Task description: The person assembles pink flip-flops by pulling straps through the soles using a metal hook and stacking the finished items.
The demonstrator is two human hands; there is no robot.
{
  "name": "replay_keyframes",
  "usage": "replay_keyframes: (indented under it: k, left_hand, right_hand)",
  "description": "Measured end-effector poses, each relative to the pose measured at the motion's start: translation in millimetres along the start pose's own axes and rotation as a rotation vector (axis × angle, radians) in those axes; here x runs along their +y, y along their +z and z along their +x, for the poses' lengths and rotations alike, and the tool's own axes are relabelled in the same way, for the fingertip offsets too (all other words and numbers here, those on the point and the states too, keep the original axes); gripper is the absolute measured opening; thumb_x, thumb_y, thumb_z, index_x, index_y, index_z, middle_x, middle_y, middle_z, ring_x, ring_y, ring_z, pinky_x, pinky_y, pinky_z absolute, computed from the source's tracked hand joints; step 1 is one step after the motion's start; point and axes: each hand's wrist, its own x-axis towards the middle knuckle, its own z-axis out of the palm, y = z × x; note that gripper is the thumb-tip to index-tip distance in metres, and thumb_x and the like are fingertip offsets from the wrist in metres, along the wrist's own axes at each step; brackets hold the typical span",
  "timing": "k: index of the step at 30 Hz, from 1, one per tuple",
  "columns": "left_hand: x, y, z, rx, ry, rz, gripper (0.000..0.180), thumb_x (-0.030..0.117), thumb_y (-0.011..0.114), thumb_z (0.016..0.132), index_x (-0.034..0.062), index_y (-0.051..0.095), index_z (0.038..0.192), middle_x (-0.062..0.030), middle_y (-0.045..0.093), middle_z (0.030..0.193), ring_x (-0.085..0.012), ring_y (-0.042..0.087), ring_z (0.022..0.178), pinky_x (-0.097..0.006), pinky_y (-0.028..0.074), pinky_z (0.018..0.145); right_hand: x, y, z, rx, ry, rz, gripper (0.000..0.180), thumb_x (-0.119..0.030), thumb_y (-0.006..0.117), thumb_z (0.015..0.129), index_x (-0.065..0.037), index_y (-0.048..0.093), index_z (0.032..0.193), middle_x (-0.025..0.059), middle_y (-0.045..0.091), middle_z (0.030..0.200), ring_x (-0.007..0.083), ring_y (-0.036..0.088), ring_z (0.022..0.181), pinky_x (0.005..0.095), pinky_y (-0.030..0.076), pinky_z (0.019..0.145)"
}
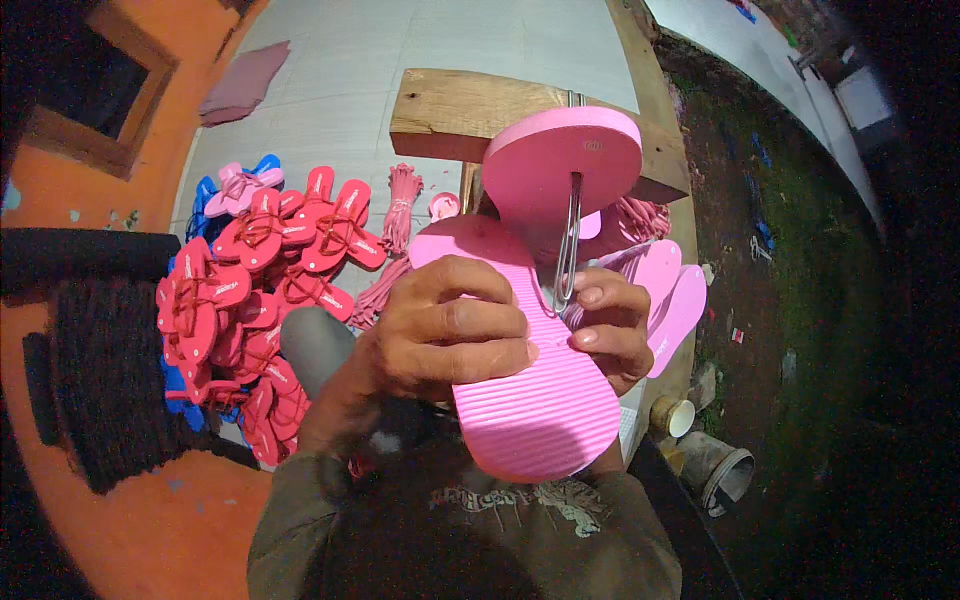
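Note:
My left hand point(455, 320) is closed round a pink flip-flop sole point(540, 420), its ribbed underside turned up. At the sole's right edge, my right hand point(615, 325) has its fingers curled against it, beside the lower end of a looped metal rod point(568, 250). Whether a strap is pinched there is hidden. The rod passes through a second pink sole point(560, 150), which stands above the first in front of a wooden beam point(440, 115). Part of the second sole is hidden behind the held one.
A heap of red flip-flops point(265, 240) lies to the left, with blue ones point(175, 385) among them. Bundles of pink straps point(403, 200) are by the beam. More pink soles point(680, 310) stand at the right, near a bucket point(725, 475) and a dark floor drop.

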Motion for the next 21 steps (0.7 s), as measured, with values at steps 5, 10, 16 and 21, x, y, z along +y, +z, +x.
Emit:
replay_keyframes:
  k: [5,10,16,21]
  left_hand:
    - [-7,-3,4,-0.061,-0.005,0.006,0.02,0.017,0.06,0.062,0.0064,0.062,0.079,-0.0043,0.058,0.081,-0.0213,0.053,0.074,-0.03,0.044,0.061]
    - [-21,7,-9,0.037,-0.073,-0.047,0.025,0.021,0.06,0.064,0.0048,0.061,0.082,-0.0059,0.059,0.081,-0.0233,0.053,0.075,-0.032,0.044,0.063]
    - [-14,14,-6,0.144,-0.174,-0.016,0.026,0.021,0.064,0.064,0.0026,0.057,0.081,-0.0078,0.056,0.076,-0.0236,0.052,0.069,-0.033,0.043,0.062]
    - [-7,18,5,0.243,-0.476,0.206,0.035,0.018,0.068,0.062,0.0004,0.05,0.086,-0.0126,0.046,0.08,-0.0268,0.046,0.075,-0.035,0.037,0.067]
  right_hand:
    - [6,-2,0,0.026,0.024,0.003,0.021,-0.022,0.063,0.072,-0.004,0.062,0.082,0.0137,0.056,0.089,0.0292,0.054,0.086,0.0382,0.044,0.074]
    - [12,-3,3,0.045,0.019,-0.15,0.02,-0.02,0.063,0.072,-0.003,0.061,0.083,0.0138,0.057,0.088,0.0288,0.055,0.086,0.0381,0.045,0.074]
    - [1,4,8,0.069,0.092,-0.124,0.02,-0.016,0.063,0.073,-0.001,0.058,0.085,0.0135,0.056,0.085,0.0278,0.055,0.083,0.035,0.045,0.073]
    - [-9,9,13,0.287,0.31,-0.255,0.026,-0.019,0.058,0.079,0.001,0.049,0.092,0.0094,0.053,0.093,0.0173,0.053,0.082,0.028,0.043,0.07]
